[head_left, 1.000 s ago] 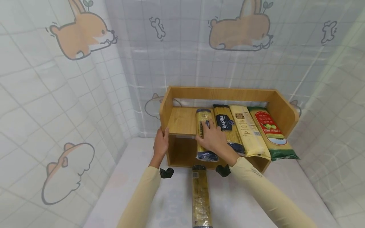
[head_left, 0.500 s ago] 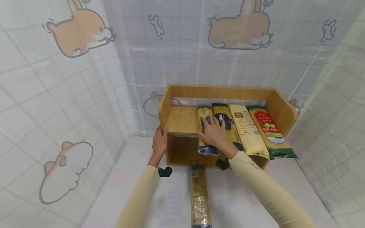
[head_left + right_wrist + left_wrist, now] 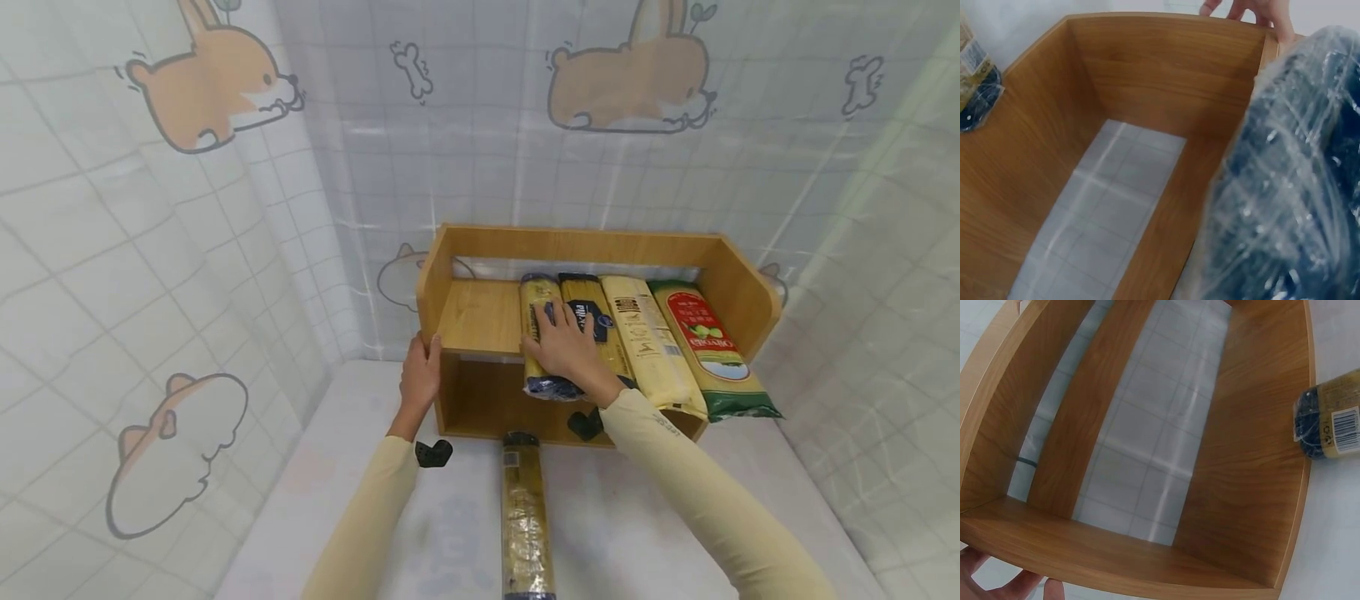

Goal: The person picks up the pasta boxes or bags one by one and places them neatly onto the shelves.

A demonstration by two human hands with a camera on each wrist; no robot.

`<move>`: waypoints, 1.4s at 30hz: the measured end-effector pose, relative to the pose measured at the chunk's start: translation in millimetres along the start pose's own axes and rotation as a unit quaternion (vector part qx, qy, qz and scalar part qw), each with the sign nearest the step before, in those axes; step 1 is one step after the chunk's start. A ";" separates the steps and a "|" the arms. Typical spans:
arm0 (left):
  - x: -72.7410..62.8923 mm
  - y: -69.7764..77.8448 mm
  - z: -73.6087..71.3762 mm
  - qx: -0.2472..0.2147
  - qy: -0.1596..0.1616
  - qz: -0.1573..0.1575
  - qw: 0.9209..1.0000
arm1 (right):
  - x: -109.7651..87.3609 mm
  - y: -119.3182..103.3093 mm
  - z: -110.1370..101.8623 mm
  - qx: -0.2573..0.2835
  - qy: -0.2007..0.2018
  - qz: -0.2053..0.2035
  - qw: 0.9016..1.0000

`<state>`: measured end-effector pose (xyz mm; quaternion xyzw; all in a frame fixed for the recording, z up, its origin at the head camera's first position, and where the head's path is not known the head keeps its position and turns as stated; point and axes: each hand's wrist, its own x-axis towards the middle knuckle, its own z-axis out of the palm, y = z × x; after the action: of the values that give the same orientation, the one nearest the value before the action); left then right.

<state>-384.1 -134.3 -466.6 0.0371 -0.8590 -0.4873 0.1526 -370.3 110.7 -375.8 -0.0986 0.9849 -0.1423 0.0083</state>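
A two-tier wooden shelf stands against the back wall. My left hand grips its left side panel, thumb at the front edge; its fingertips show at the panel in the left wrist view. On the upper tier, my right hand lies with spread fingers over a packet of spaghetti with dark blue ends. Its thumb is at the packet's left side and its other fingertips reach toward the neighbouring spaghetti packet. The held-down packet's blue end overhangs the tier's front and fills the right wrist view's right side.
Right of these lie a cream noodle packet and a green-and-red packet, both jutting over the front edge. Another spaghetti packet lies on the white table before the shelf. Tile-patterned sheets surround the table.
My right hand has slid the spaghetti packet back along the upper tier and slightly right, against its neighbour. My left hand has stayed at the side panel.
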 end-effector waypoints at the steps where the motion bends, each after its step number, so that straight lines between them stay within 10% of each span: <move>1: 0.2 -0.2 -1.0 0.000 -0.001 0.000 1.000 | 1.1 -0.5 -0.1 0.001 -0.001 0.001 1.000; 25: -12.4 -0.3 -0.6 0.007 0.010 -0.008 1.000 | 2.7 -0.3 8.1 0.013 0.038 0.003 0.999; 33: -9.0 3.7 -2.1 0.006 0.006 -0.004 1.000 | 1.7 2.5 15.3 0.040 0.141 -0.001 0.989; 42: -9.1 4.3 -3.8 0.014 0.010 -0.001 1.000 | -6.5 -0.6 19.6 0.050 0.281 -0.121 0.951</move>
<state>-374.0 -133.3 -463.3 0.0445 -0.8640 -0.4753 0.1600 -363.0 106.0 -394.5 -0.1722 0.9198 -0.2131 -0.2811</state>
